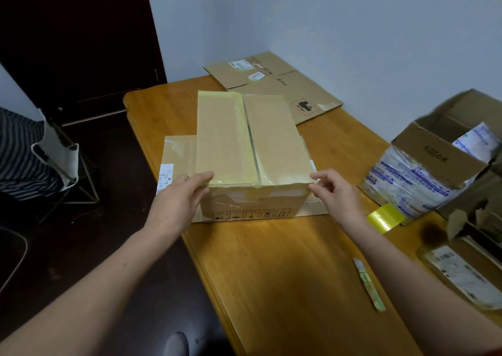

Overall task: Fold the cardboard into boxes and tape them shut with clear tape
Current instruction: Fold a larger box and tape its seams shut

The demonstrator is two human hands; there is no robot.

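Seeming to be partway through the task. Leaving one labelled sheet of cardboard [176, 153] flat under the box [244, 149], jutting out just beyond the left hand [179, 195]. Having the box itself already folded, with both top flaps down and meeting along a centre seam. Showing a glossy strip along that seam and clear film down the near face, so probably taped there already. Likely pressing down the tape ends at the near corners as the step in hand. Leaving more flattened cardboard [271, 84] well beyond both hands at the far end of the table [285, 260], unfolded, so probably still waiting to be made up.

Pressing the left hand against the near left top corner of the box, fingers fairly straight, thumb lying over the top edge. Holding the box between the two hands, touching both, just ahead of the fingertips. Pinching with the right hand [334, 192] at the near right top corner, fingers curled, thumb and forefinger closed together; not showing whether on tape or on bare card. Having a cutter [369, 285] lying beside the right forearm, nearer the body. Having the tape roll [384, 218] near the right hand, just to its right, and an open carton [434, 149] of packets further right again.
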